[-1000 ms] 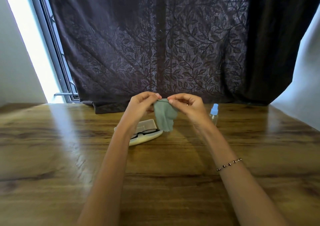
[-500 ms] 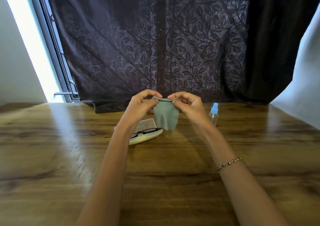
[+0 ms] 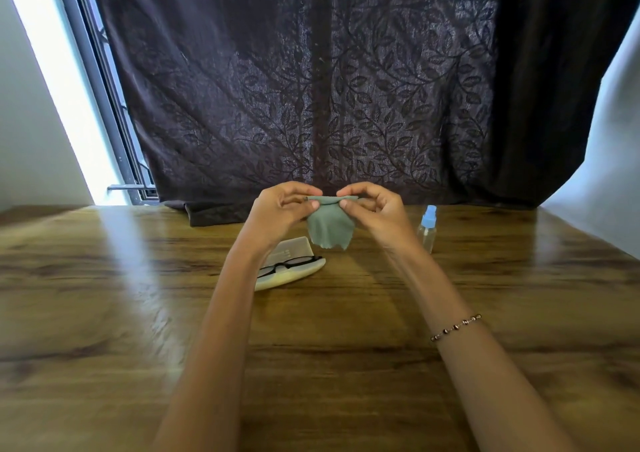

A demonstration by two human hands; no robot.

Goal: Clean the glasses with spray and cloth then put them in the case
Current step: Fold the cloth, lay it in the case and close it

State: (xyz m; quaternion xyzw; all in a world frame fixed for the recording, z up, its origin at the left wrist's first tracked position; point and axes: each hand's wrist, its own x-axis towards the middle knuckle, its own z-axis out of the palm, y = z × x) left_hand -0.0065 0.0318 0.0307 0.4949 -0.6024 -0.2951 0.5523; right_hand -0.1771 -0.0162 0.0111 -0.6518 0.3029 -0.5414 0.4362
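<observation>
A grey-green cloth (image 3: 329, 226) hangs in the air above the table, pinched along its top edge by both hands. My left hand (image 3: 277, 210) grips its left corner, my right hand (image 3: 372, 209) its right corner. Below and left of the cloth, black-framed glasses (image 3: 289, 264) lie in an open cream case (image 3: 294, 276) with its lid tilted back; my left forearm hides part of both. A small clear spray bottle (image 3: 427, 228) with a blue cap stands upright to the right of my right hand.
A wooden table (image 3: 329, 330) fills the lower view. A dark leaf-patterned curtain (image 3: 311, 87) hangs behind it, its hem resting on the table's far edge. A bright window strip (image 3: 52, 70) is at the left, a pale wall at the right.
My hands have drawn the cloth's top edge a little wider between them, and the cloth hangs more spread out. Glasses, case and bottle have not moved.
</observation>
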